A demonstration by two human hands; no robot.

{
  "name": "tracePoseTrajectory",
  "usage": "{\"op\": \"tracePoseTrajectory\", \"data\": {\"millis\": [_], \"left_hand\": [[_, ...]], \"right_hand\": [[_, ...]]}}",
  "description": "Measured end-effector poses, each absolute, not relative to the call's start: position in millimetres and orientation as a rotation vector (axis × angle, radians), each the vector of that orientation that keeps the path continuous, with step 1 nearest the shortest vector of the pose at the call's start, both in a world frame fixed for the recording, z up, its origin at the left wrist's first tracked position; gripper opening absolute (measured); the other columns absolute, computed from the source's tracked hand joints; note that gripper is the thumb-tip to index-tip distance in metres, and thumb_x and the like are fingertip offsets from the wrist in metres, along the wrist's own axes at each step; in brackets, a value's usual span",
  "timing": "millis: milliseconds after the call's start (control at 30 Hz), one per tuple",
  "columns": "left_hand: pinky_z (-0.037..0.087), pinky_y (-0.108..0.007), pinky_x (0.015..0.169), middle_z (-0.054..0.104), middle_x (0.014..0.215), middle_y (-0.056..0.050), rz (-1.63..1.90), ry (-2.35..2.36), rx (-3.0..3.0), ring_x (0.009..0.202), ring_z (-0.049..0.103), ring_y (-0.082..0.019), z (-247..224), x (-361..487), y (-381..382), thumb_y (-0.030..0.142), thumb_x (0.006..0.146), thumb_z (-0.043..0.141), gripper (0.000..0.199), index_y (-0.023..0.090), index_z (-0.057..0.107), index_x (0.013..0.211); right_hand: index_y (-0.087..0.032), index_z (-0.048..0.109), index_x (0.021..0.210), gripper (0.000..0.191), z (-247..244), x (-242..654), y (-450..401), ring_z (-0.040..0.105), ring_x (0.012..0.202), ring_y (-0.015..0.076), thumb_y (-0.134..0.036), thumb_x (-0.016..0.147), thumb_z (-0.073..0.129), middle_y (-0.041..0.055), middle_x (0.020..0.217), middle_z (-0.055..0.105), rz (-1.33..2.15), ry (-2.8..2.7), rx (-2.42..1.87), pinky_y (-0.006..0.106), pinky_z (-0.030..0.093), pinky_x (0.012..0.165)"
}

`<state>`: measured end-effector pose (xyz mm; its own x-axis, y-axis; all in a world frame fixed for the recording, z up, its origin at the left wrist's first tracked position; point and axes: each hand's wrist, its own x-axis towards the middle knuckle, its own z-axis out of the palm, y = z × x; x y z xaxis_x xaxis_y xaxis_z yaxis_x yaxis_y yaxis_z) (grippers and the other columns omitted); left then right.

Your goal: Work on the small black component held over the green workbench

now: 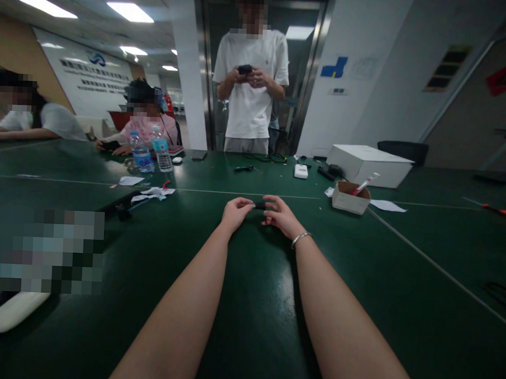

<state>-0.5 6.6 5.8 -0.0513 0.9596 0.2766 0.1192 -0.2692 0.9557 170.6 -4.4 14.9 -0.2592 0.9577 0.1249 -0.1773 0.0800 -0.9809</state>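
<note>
Both of my arms stretch forward over the dark green table. My left hand (237, 212) is closed in a pinch on the left end of a small black object (259, 205), too small and dark to name. On its other side is my right hand (282, 217), with a silver bracelet (301, 239) on the wrist. The right fingers are curved and apart, close around the object's right end; whether they touch it I cannot make out.
A small cardboard box (350, 200) holding a white-and-red stick stands to the right, a white box (369, 164) behind it. Two water bottles (162, 152) and paper scraps (154, 192) lie leftward. A person (252, 94) stands opposite, holding a dark device; two others sit left.
</note>
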Motion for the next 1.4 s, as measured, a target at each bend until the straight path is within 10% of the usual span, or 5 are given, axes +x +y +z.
{"op": "tracePoseTrajectory", "data": {"millis": [100,300,767,900,1400], "left_hand": [[0.047,-0.029,0.069,0.066,0.070,-0.005,1.417,1.166,1.400,0.069,0.061,-0.015,8.0,0.5,5.4,0.023,0.066,0.066,0.017,0.014,0.068,0.080],[0.045,-0.028,0.066,0.064,0.064,-0.002,1.422,1.142,1.373,0.065,0.059,-0.014,8.6,1.0,4.9,0.025,0.061,0.070,0.018,0.014,0.067,0.075],[0.042,-0.024,0.059,0.061,0.061,-0.001,1.432,1.136,1.331,0.059,0.055,-0.011,10.6,1.3,4.1,0.022,0.064,0.066,0.014,0.013,0.067,0.075],[0.042,-0.024,0.058,0.061,0.061,-0.001,1.431,1.131,1.354,0.060,0.055,-0.012,10.6,1.4,3.6,0.023,0.064,0.065,0.014,0.014,0.066,0.074],[0.041,-0.022,0.053,0.063,0.066,-0.003,1.363,1.141,1.382,0.059,0.059,-0.012,5.5,0.0,6.9,0.035,0.074,0.062,0.023,0.015,0.066,0.085]], "right_hand": [[-0.029,0.049,0.117,0.054,17.5,169.4,-5.3,0.053,0.039,0.0025,-0.007,0.071,0.066,-0.0031,0.092,0.064,1.387,-1.312,-0.863,0.026,0.058,0.054],[-0.016,0.057,0.101,0.018,16.4,167.8,-1.5,0.041,0.032,0.0017,-0.025,0.086,0.055,0.0016,0.075,0.066,1.363,-1.405,-0.954,0.020,0.051,0.039],[-0.024,0.049,0.120,0.049,18.0,167.8,-2.0,0.049,0.037,0.0031,-0.011,0.075,0.063,-0.0011,0.086,0.067,1.359,-1.373,-0.928,0.023,0.055,0.045],[-0.015,0.055,0.105,0.021,17.7,166.8,-0.8,0.039,0.031,0.0032,-0.022,0.085,0.056,0.0002,0.067,0.066,1.352,-1.384,-1.013,0.022,0.053,0.040],[-0.015,0.054,0.096,0.010,13.3,167.1,1.4,0.039,0.032,0.0022,-0.020,0.088,0.055,0.0001,0.067,0.067,1.355,-1.344,-0.999,0.021,0.053,0.044]]}}
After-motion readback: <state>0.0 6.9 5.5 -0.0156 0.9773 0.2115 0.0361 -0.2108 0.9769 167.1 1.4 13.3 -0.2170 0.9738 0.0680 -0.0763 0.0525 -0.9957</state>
